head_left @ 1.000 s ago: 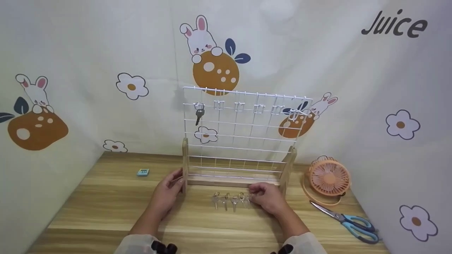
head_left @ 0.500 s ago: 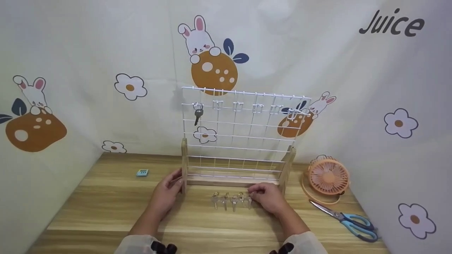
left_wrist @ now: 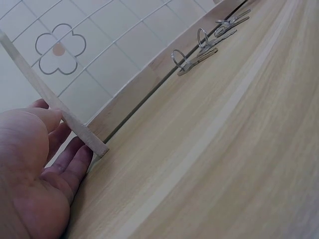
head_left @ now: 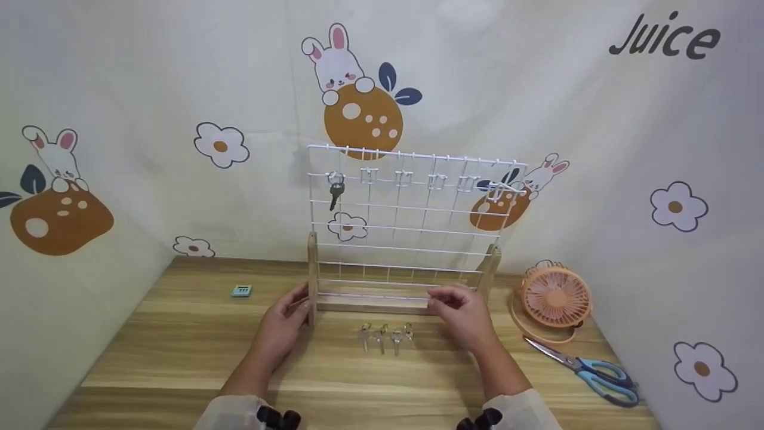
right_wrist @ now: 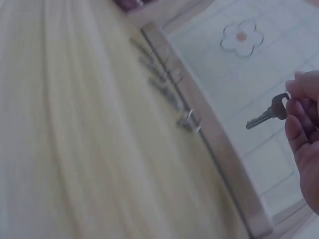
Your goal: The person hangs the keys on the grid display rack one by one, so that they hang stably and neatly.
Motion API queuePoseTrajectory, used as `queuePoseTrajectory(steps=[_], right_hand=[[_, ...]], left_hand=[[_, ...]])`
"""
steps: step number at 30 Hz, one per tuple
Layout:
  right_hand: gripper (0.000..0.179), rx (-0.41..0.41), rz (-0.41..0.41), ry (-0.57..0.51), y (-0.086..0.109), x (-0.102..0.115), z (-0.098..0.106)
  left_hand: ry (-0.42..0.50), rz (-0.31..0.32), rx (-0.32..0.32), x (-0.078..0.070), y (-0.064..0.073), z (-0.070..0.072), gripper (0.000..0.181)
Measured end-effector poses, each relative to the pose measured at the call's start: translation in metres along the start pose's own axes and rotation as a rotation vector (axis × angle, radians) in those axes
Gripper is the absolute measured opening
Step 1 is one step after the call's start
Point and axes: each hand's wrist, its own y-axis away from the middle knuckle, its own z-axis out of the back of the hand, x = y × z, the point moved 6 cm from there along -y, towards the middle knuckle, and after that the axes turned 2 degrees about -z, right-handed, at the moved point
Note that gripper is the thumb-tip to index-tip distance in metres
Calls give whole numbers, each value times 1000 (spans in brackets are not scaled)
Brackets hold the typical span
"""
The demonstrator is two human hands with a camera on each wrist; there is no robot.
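Observation:
A white wire grid rack on a wooden stand [head_left: 370, 307] stands upright at the back of the table. My left hand [head_left: 283, 322] grips its left wooden post [head_left: 312, 269], thumb on one side and fingers on the other. In the right wrist view, my right hand [right_wrist: 306, 112] pinches a metal key [right_wrist: 269, 117] by its head, blade pointing outward; the head view hides this key behind the fingers. That hand is raised before the rack's lower right part. Several keys with rings [head_left: 396, 343] lie in a row before the base. Another key [head_left: 336, 194] hangs from the leftmost hook.
More white hooks [head_left: 404, 178] line the grid's upper part. An orange fan [head_left: 557, 297] and blue-handled scissors [head_left: 603, 373] lie to the right. A small blue timer-like device [head_left: 242, 291] sits at the left. A patterned cloth wall [head_left: 262, 71] stands behind.
My right hand has lifted the rightmost key off the table, moving up and slightly right. The left hand has stayed on the post.

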Motion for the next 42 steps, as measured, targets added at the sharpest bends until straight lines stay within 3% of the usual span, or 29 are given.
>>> queuePoseTrajectory(steps=[3, 10, 19, 25, 34, 42], right_hand=[[11, -22, 30, -65, 2, 22, -1], [16, 32, 0, -182, 3, 67, -20], [18, 24, 133, -199, -21, 137, -33], [17, 62, 144, -228, -39, 173, -44], [20, 26, 86, -443, -62, 209, -67], [25, -16, 80, -510, -72, 222, -78]], left_hand=[[-3, -4, 3, 0, 0, 0, 50], [-10, 7, -1, 1, 0, 0, 50], [8, 2, -5, 2, -2, -2, 50], [8, 0, -4, 3, -3, -2, 50], [-6, 8, 9, 4, -4, 0, 50], [-21, 24, 10, 3, -3, 1, 48]])
